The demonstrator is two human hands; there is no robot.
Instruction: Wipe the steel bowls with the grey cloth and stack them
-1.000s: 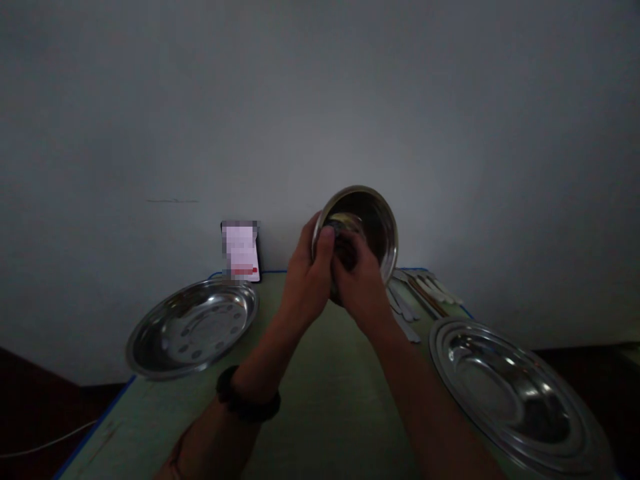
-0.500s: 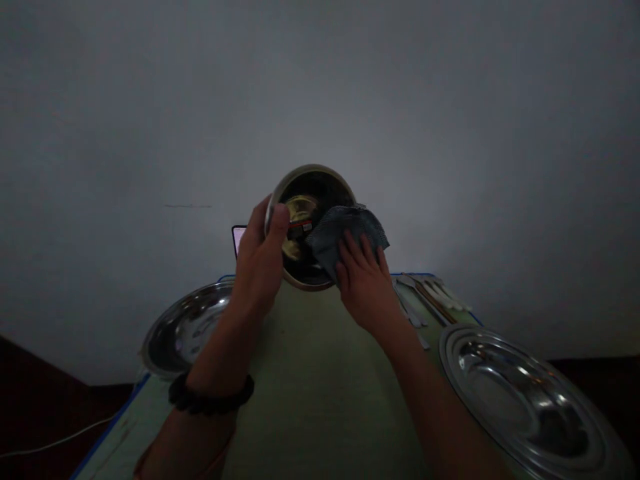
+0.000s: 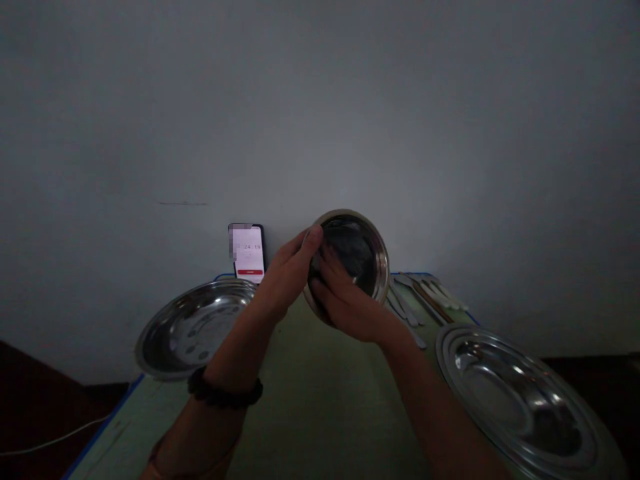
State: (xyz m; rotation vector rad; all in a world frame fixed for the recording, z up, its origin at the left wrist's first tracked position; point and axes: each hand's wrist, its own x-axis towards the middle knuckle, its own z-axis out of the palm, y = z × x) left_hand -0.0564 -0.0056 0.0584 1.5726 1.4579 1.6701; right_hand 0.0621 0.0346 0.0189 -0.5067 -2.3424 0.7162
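A round metal bowl (image 3: 383, 261) is held up over the table, its open side tilted toward me. My left hand (image 3: 291, 270) grips its left rim, thumb over the edge and fingers behind. Inside the bowl, my right hand (image 3: 345, 293) presses a dark cloth (image 3: 350, 250) against the inner surface. The right fingertips are dim and partly lost in the bowl's shadow.
On the left of the green table (image 3: 330, 400) lies a wide metal basin (image 3: 155, 347). A lit phone (image 3: 249, 250) leans on the wall behind it. At right are metal plates (image 3: 493, 393) and several utensils (image 3: 425, 297).
The bowl and both hands have moved right and lower, uncovering the phone. My right hand has gone from the bowl's right rim into its inside with the cloth.
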